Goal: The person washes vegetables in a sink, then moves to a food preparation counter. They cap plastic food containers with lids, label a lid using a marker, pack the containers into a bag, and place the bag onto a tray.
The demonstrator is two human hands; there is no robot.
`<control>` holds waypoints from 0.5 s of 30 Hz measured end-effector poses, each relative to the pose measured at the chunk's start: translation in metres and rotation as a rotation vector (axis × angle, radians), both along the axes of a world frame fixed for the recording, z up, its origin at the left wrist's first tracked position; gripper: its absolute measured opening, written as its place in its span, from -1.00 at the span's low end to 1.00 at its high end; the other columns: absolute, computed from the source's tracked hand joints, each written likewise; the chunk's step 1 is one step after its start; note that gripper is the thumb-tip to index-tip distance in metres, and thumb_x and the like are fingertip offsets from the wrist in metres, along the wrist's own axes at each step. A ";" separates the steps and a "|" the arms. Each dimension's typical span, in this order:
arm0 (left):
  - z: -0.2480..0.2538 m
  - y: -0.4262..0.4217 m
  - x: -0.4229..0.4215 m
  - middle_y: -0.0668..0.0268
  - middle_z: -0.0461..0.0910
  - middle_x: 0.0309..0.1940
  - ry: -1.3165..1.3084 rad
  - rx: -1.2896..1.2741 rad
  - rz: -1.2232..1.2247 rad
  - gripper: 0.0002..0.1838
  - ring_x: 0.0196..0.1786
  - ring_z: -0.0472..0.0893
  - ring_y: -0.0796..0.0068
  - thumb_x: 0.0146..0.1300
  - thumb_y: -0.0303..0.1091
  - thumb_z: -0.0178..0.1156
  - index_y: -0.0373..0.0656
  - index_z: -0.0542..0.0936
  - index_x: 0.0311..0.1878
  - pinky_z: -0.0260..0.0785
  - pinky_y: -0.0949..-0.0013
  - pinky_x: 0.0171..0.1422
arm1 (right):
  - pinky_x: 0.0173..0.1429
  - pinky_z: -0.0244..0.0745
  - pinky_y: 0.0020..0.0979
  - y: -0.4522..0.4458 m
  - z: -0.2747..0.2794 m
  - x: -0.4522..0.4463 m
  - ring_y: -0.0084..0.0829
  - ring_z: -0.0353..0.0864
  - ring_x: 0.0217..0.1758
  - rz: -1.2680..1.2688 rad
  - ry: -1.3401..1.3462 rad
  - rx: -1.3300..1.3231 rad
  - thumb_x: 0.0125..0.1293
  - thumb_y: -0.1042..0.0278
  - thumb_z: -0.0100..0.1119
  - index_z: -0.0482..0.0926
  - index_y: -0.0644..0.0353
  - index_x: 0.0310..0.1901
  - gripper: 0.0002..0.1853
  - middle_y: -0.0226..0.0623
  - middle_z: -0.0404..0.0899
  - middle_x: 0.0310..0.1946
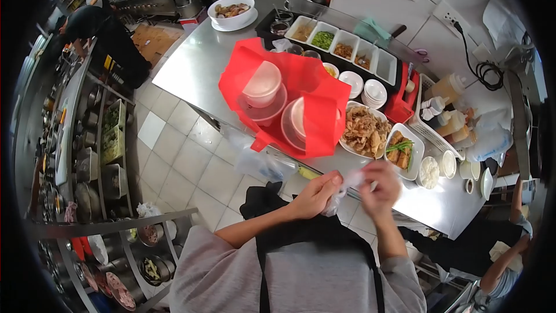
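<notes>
My left hand is closed around a small clear plastic bag, held in front of my apron. What the bag contains is hard to make out. My right hand is blurred by motion, its fingers closed at the bag's upper end. Just beyond my hands, a red carrier bag stands open on the steel counter. Inside it are round lidded takeaway containers. To its right sit a dish of fried food and a white dish with green-topped pieces.
Behind the red bag runs a row of topping trays. Small stacked dishes and a basket of sauce bottles stand to the right. A white bowl is at the far left. Other people work nearby.
</notes>
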State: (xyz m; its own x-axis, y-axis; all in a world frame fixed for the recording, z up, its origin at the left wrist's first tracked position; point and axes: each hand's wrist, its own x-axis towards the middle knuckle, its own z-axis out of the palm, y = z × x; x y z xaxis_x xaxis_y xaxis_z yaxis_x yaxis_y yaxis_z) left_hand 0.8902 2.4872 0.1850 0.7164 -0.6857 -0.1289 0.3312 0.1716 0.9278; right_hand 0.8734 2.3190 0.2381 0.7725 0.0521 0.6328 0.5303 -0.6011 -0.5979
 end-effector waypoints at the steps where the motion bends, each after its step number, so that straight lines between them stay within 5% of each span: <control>1: 0.012 0.004 0.001 0.47 0.32 -0.49 -0.185 -0.145 0.108 -0.69 -0.50 0.28 0.75 0.41 -0.18 -0.22 -0.22 0.41 -0.19 0.18 0.61 -0.40 | -0.48 0.41 -0.54 0.010 0.018 0.005 -0.52 0.50 -0.44 0.004 0.007 0.109 -0.11 0.64 0.19 0.60 0.24 -0.34 -0.79 -0.22 0.50 -0.31; 3: 0.027 0.015 0.004 0.47 0.34 -0.51 -0.199 -0.221 0.417 -0.69 -0.52 0.27 0.76 0.40 -0.19 -0.21 -0.24 0.41 -0.14 0.16 0.61 -0.45 | -0.29 0.48 -0.47 0.020 0.039 0.022 -0.42 0.52 -0.23 0.176 -0.024 0.122 -0.04 0.63 0.18 0.54 0.35 -0.16 -0.69 -0.15 0.49 -0.16; 5: 0.060 0.030 0.020 0.47 0.38 -0.49 -0.365 -0.284 0.621 -0.67 -0.51 0.28 0.75 0.40 -0.20 -0.20 -0.28 0.41 -0.08 0.16 0.59 -0.46 | -0.08 0.47 -0.41 0.059 0.085 0.028 -0.36 0.48 -0.07 0.357 0.386 0.367 0.04 0.58 0.17 0.41 0.35 0.05 -0.54 -0.12 0.42 0.01; 7: 0.078 0.053 0.050 0.44 0.42 -0.44 -0.544 -0.275 0.647 -0.66 -0.46 0.33 0.70 0.40 -0.20 -0.22 -0.29 0.39 -0.04 0.22 0.53 -0.38 | 0.06 0.41 -0.36 0.069 0.095 0.053 -0.35 0.45 -0.02 0.492 0.182 -0.122 0.08 0.49 0.20 0.28 0.30 0.18 -0.42 -0.11 0.33 0.12; 15: 0.100 0.071 0.166 0.08 0.26 0.00 -1.035 0.162 1.057 -0.68 -0.01 0.33 0.25 0.35 -0.19 -0.10 -0.26 0.34 -0.02 0.18 0.33 0.06 | -0.21 0.40 -0.42 0.092 0.103 0.198 -0.39 0.52 -0.35 0.709 0.414 -0.089 0.08 0.39 0.17 0.39 0.30 0.03 -0.56 -0.20 0.56 -0.40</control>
State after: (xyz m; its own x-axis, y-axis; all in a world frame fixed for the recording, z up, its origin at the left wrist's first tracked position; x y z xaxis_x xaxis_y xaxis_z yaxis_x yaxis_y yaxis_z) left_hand 1.0565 2.5586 0.2846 0.6803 0.1684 0.7134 -0.6796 -0.2196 0.6999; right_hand 1.0712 2.4113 0.3410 0.7073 0.6514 0.2747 0.5488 -0.2610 -0.7942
